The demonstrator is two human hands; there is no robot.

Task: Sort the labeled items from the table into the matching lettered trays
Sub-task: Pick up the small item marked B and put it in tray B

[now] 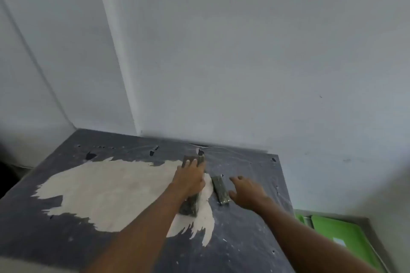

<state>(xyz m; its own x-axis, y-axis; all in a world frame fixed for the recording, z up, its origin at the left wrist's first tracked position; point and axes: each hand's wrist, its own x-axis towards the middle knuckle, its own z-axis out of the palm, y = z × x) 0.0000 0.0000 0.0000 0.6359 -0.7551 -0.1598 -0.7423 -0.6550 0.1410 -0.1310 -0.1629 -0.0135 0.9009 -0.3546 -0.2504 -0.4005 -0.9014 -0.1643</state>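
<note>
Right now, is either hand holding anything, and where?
Left hand lies over the middle of a long dark packet; right hand open, beside a second dark packet.

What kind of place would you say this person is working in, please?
Probably a bare workroom or makeshift sorting station: plain white walls meeting in a corner, a worn dark table with its coating scraped to pale patches, and a green tray low at the right.

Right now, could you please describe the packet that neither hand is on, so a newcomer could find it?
Start at the dark table with the worn pale patch. Just right of that patch, a slim greenish packet lies flat beside the open right hand. Unlike the other packet, under the left hand, it lies uncovered.
</note>
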